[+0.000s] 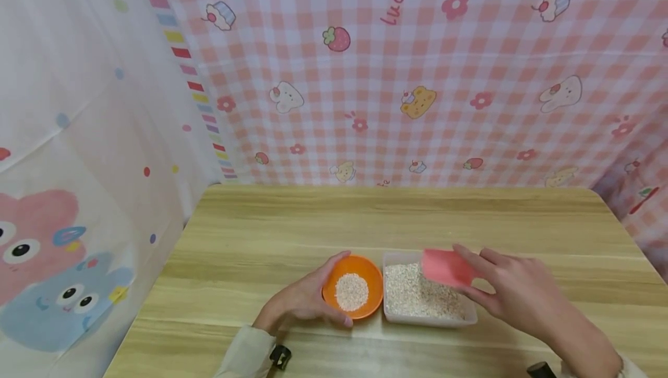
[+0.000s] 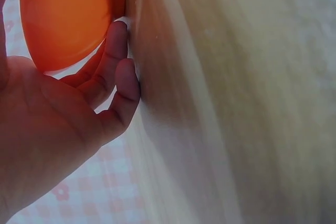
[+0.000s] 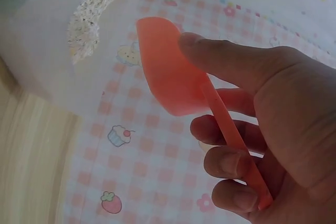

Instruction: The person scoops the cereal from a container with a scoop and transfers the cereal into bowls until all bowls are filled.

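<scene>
nearest, at the lower edge of the head view: a pale left sleeve (image 1: 245,350) with a black wrist fitting (image 1: 280,357). just beyond, left hand (image 1: 307,298) clamped around the outside of an orange bowl (image 1: 373,280), thumb at the near side, fingers round the far side. within the bowl, on its bottom, a small heap of pale flakes (image 1: 352,292). immediately to the right, a translucent box (image 1: 443,321) with a much broader layer of similar flakes; cannot tell contact from a narrow gap between the two.

right hand (image 1: 514,285) clamped on a pink scoop (image 1: 447,268), over the far right part of the box. in the right wrist view, thumb against the scoop's wall, other fingers curled round the handle (image 3: 224,119); cannot tell the scoop's contents.

likeliest trouble, judging from here: flakes strewn on the wooden table (image 1: 261,227), from tilting the scoop outside the rims or catching a rim with its edge. next, a slid or tipped bowl, through too hard a push by the left hand or a bump from the scoop. also possible: a twisted scoop, from uneven thumb pressure on so slim a handle, or a box nudged by low knuckles.
</scene>
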`<state>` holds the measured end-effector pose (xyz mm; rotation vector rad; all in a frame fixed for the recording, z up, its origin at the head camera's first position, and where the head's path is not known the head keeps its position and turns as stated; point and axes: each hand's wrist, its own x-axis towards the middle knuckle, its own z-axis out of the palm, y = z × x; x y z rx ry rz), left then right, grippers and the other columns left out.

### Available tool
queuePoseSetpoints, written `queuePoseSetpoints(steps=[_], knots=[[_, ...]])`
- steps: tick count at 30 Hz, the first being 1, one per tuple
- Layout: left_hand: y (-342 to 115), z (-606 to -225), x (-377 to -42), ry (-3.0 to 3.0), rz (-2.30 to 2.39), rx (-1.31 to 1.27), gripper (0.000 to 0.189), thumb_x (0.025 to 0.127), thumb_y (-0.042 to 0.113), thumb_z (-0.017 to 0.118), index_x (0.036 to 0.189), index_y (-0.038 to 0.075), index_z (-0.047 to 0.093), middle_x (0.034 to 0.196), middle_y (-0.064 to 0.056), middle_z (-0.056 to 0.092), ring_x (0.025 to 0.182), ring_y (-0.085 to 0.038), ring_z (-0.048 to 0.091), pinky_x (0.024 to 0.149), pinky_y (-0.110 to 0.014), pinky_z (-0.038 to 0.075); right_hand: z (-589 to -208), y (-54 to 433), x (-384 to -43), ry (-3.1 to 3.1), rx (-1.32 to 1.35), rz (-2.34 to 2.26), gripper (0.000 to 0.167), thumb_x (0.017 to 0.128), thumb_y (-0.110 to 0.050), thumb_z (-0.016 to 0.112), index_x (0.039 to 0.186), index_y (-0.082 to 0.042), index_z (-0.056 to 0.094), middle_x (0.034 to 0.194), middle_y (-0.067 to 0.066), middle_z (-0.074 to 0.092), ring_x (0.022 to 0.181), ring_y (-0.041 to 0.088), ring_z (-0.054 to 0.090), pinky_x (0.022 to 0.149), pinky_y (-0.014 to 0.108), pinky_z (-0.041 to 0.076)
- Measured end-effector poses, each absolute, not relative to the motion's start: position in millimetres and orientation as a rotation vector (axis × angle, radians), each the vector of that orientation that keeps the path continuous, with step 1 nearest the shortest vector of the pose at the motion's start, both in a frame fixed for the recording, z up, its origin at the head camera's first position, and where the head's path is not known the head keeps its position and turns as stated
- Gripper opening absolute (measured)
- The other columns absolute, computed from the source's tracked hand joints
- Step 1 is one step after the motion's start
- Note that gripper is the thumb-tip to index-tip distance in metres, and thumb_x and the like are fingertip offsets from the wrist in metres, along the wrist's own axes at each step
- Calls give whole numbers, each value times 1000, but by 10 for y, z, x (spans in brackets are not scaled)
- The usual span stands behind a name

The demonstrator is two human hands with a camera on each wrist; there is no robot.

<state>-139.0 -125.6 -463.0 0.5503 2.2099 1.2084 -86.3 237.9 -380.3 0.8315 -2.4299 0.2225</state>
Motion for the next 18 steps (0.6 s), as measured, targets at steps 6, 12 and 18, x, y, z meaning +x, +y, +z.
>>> queuePoseSetpoints(steps=[6,12,18], knots=[[-1238,-4626,-1398,2223,1216,568,122,66,33,93,158,36,12,162,2,26,147,-23,27,119,-53,20,-3831,2467,-832,-2464,836,239,73,95,-70,29,119,-14,70,69,-12,53,51,-5,31,44,19,23],[-1231,-4619,-1378,2250,1203,595,126,65,34,94,159,29,10,163,-1,22,148,-24,24,119,-53,19,-3855,2535,-787,-2545,821,216,60,87,-64,63,120,-16,69,72,-10,59,50,-6,36,44,19,28],[-1234,-4532,-1377,2410,1082,653,125,65,45,92,159,32,11,158,-7,29,142,-30,29,113,-59,28,-3880,2563,-779,-2554,826,210,60,73,-51,83,119,-15,70,75,-9,62,50,-6,38,44,19,29]])
